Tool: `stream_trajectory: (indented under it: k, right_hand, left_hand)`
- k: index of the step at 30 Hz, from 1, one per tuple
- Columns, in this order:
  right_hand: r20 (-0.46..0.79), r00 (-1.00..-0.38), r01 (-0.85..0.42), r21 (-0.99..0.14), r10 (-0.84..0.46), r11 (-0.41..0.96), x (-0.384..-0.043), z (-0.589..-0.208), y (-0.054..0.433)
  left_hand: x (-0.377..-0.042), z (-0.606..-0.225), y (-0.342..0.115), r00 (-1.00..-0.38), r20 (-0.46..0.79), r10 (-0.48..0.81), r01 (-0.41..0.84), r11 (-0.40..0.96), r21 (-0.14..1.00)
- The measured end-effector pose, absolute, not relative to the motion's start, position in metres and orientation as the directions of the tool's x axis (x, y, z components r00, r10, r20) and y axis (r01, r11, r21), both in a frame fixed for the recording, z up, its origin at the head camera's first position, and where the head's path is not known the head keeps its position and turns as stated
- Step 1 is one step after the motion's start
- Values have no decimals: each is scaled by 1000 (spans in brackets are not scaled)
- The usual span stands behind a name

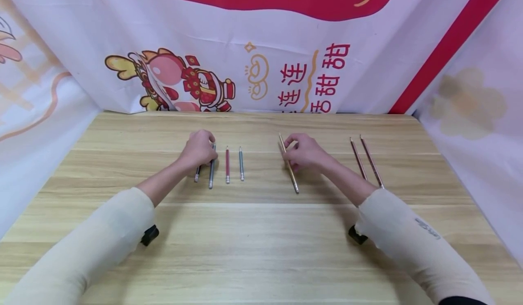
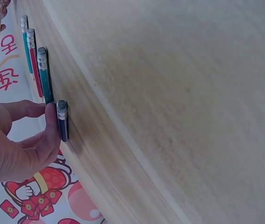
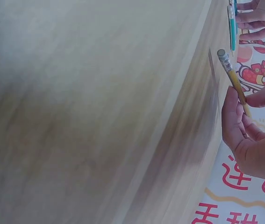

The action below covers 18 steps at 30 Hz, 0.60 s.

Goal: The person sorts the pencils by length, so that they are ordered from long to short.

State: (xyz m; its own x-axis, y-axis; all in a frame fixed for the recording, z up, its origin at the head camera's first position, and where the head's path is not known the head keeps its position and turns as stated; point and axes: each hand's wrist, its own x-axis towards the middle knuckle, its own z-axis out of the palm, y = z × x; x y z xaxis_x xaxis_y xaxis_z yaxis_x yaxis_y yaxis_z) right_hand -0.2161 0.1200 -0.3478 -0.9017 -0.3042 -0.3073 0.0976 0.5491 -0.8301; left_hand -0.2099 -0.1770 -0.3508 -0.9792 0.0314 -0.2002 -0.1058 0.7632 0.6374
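My left hand [image 1: 199, 150] pinches a teal pencil [image 1: 211, 173] by its middle, thumb and forefinger on either side; the pencil lies along the table. Just left of it, partly behind the hand, is a dark pencil [image 2: 62, 123] with an eraser end. To its right lie a red pencil [image 1: 227, 165] and another teal pencil [image 1: 241, 164], roughly parallel. A yellow pencil [image 1: 293, 178] is gripped between the thumb and fingers of my right hand [image 1: 304, 150]. Its eraser end [image 3: 223, 55] points toward me, and it looks lifted off the table, with a shadow below.
Two dark red pencils [image 1: 358, 158] lie on the right, partly covered by the right forearm. The wooden table [image 1: 253, 241] ends at a printed white and red cloth [image 1: 261, 37] at the back. More cloth hangs at both sides.
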Motion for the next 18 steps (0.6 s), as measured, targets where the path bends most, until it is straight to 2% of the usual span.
stream_trajectory:
  k: [18]
  right_hand:
    - [-310,-903,112,-839,-297,533,-216,-349,128]
  left_hand:
    - [-213,-351,-175,-976,-217,-5,-144,765,628]
